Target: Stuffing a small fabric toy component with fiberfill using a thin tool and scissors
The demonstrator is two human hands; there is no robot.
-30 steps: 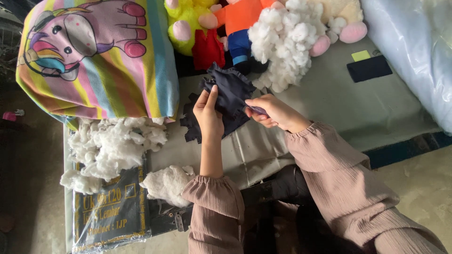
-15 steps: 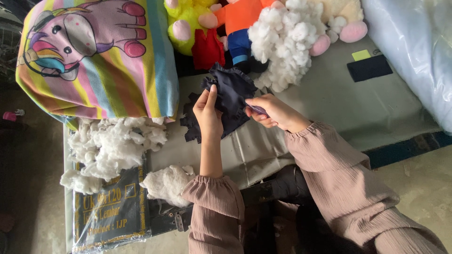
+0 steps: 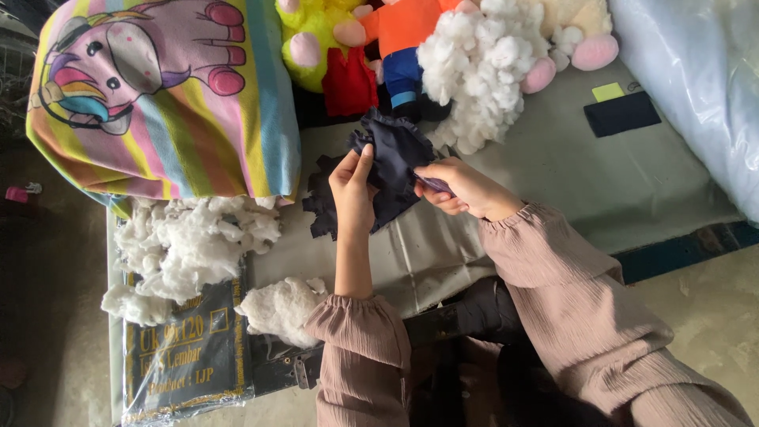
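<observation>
Nothing has shifted since the earlier frame. The left hand [image 3: 353, 192] pinches the dark cloth [image 3: 391, 162] upright; the right hand [image 3: 457, 187] grips its edge, fingers closed, beside the stuffing [image 3: 482, 71].

Left hand [image 3: 353, 194] is raised, fingers up and pinched closed, forearm upright. Right hand [image 3: 456, 187] reaches in from the right, fingers curled tight, wrist bent, both sleeves bunched at the wrists.
</observation>
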